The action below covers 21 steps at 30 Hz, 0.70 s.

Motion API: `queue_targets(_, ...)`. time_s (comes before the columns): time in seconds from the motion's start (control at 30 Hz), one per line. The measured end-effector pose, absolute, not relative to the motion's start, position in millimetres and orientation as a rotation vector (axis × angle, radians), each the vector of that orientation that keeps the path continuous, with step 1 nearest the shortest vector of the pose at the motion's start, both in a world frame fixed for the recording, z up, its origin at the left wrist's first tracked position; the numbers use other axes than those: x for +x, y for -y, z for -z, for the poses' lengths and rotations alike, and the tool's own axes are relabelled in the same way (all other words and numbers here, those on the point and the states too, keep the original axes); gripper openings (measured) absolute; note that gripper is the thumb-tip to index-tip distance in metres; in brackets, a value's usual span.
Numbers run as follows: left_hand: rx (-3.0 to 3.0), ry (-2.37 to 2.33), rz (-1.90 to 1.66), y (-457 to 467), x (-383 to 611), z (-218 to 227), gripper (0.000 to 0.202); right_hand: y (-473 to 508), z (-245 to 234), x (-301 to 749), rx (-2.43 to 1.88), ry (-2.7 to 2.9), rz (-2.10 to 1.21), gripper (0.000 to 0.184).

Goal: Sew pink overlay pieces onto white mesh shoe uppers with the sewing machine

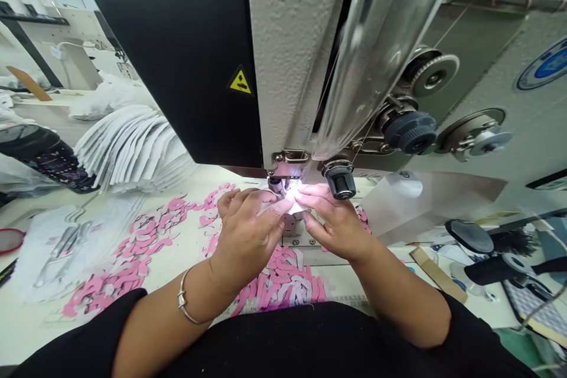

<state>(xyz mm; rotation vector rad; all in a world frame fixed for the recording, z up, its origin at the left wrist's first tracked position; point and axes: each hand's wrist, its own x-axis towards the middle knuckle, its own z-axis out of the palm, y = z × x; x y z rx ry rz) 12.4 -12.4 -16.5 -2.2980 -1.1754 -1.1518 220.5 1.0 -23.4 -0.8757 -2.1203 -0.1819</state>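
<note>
My left hand (246, 229) and my right hand (333, 218) meet under the needle area (290, 184) of a large grey sewing machine (296, 47). Their fingertips pinch a small piece lit by the machine's bright lamp (293, 198); glare hides what it is. The left wrist wears a silver bracelet (183, 301). Pink and white curved cut pieces (283, 280) lie in a heap just below my hands.
More pink pieces (133, 254) spread over the white table to the left, beside a plastic sheet with scissors (62, 248). A stack of white cut pieces (133, 144) sits at the back left. Black tools (491, 260) and cardboard (436, 274) lie on the right.
</note>
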Motion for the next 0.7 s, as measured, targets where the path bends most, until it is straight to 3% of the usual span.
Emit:
queue_targets(0.23,-2.255,1.174,1.182,11,11,16,0.025,5,33,215,-0.885,2.097,0.403,0.038)
queue_targets(0.7,-2.249,1.138,1.172,8,3,22,0.029,22,12,209,-1.009,2.277,0.421,0.035)
